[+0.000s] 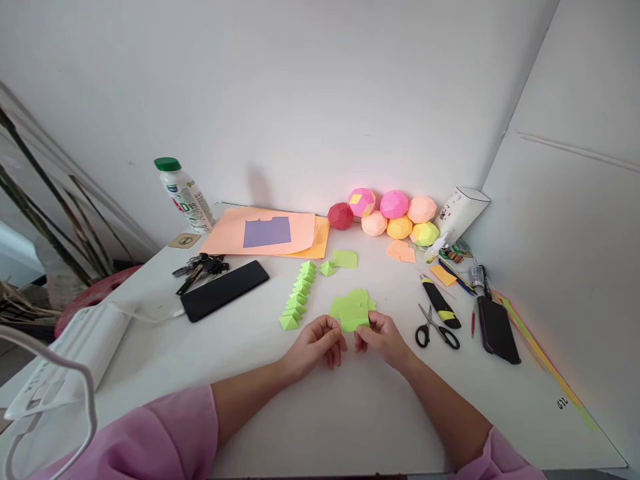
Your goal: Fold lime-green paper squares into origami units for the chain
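Note:
A small light-green paper square (355, 314) is held up at the front of the table, above other green paper pieces (369, 302). My right hand (383, 339) pinches its lower right corner between thumb and fingers. At its lower left edge, my left hand (316, 343) has its fingers curled and thumb closed against the paper. Left of the hands runs a slanting row of folded green paper pyramids (299, 292). One more folded pyramid (327, 269) sits apart, beside a flat green paper rectangle (345, 259).
Several faceted paper balls (394, 205) are stacked at the wall. Scissors (431, 327), a cutter knife (440, 303) and a black phone (499, 329) lie right. Leftward are a black power bank (225, 291), keys (203, 268), orange sheets (230, 230) and a bottle (186, 198).

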Motion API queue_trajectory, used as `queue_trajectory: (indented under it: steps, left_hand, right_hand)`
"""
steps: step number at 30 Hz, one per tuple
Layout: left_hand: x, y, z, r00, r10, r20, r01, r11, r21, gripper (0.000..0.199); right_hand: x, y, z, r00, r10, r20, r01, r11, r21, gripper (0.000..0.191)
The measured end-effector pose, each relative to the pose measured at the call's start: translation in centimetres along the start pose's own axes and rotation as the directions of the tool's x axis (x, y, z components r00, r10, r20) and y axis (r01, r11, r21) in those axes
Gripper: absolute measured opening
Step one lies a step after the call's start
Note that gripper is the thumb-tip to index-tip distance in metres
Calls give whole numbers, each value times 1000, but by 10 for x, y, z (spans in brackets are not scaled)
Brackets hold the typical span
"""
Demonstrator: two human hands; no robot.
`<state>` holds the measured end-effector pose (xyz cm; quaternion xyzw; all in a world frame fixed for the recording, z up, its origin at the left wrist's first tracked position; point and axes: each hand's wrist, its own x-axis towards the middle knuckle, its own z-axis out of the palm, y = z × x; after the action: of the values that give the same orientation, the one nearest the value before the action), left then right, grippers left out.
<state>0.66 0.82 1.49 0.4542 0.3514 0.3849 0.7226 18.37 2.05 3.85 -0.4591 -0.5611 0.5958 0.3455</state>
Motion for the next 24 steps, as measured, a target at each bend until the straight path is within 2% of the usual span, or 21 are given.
queue_trajectory:
  steps: [3,7,12,20,24]
  left_hand:
    - [1,1,1,999,40,9,-40,999,-14,30]
    - [4,-3,0,999,33,-14,-34,999,-8,32]
    - [5,-9,-3,998,10,-54,-8,1000,28,34]
    - [5,-5,-2,996,24,-83,-23,1000,15,33]
    - [5,-3,-2,995,26,-101,-26,1000,-6,31]
  right_hand:
    - [-1,2,3,999,4,38,-3,1000,-29,9]
    - [-2,3,6,996,0,86,7,997,-77,17]
    - [-1,2,3,1000,-22,14,23,997,-79,29]
    - [3,-1,2,998,62,15,-63,991,121,20]
    - [3,-3,2,995,96,39,-101,981,167,19]
